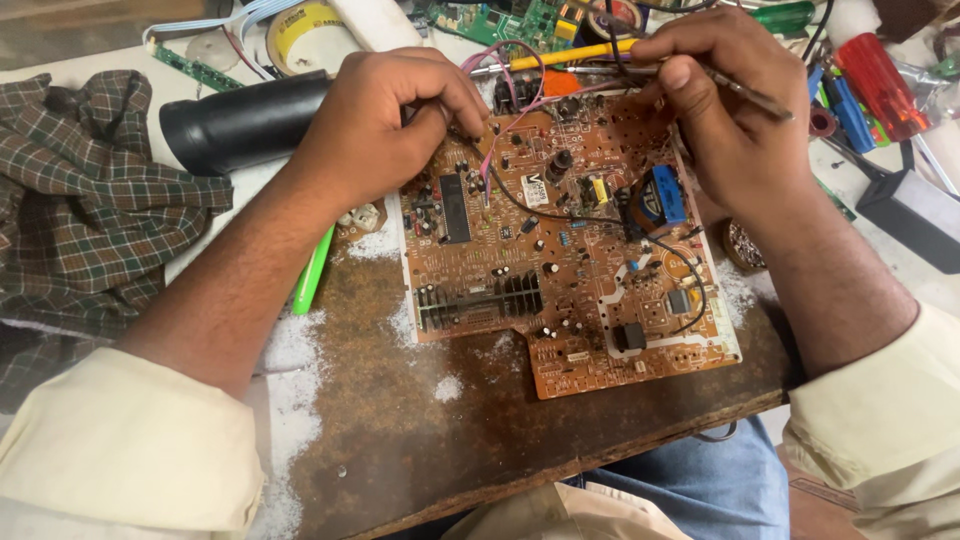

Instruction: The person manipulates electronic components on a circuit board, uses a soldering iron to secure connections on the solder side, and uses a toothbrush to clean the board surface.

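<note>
Head view: left hand [385, 125] fingers pinched together on a small part atop the brown rectangular printed circuit board [560, 240]; right hand [725, 110] clamped around a thin metal probe [745, 92]. Best kept steady, tip just beyond the left fingertips.

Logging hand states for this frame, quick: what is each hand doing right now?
Left hand: closed, fingertips pinching something small on the circuit board; what it is cannot be told.
Right hand: closed on a thin metal tool.
</note>
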